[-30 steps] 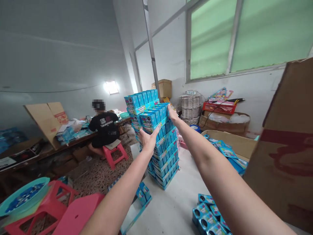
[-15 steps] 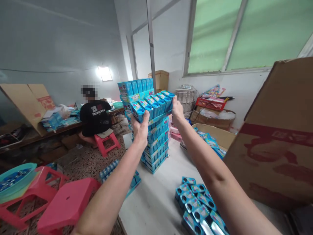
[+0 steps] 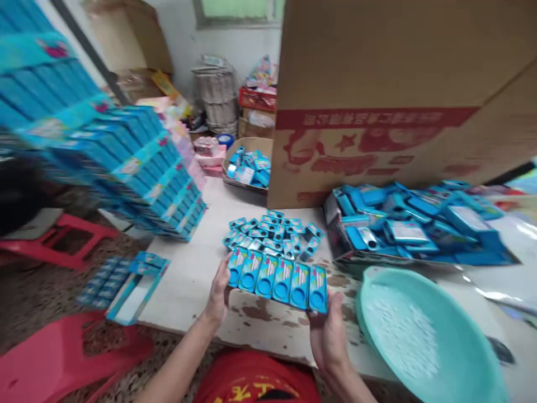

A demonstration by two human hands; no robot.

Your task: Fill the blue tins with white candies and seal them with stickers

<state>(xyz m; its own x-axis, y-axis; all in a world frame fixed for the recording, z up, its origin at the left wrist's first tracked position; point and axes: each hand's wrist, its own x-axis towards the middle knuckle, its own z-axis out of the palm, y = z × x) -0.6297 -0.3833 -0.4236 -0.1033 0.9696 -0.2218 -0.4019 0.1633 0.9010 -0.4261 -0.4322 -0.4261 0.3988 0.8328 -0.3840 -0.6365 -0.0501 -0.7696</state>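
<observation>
Both hands hold a row of several small blue candy boxes, each with a round recess near its lower end. My left hand grips the row's left end, and my right hand supports its right end from below. The row is tilted towards me above the front of the white table. Just behind it lies a loose pile of similar blue boxes with dark round holes. A tall stack of filled blue display trays rises at the left, blurred at its top.
A shallow carton of blue packs and a turquoise basin with small white pieces stand at the right. Behind is a large cardboard box. An open blue tray lies at the table's left edge, near a red stool.
The row of boxes has come away from the stack to above the table's front, held in both hands. My view has turned right and downward.
</observation>
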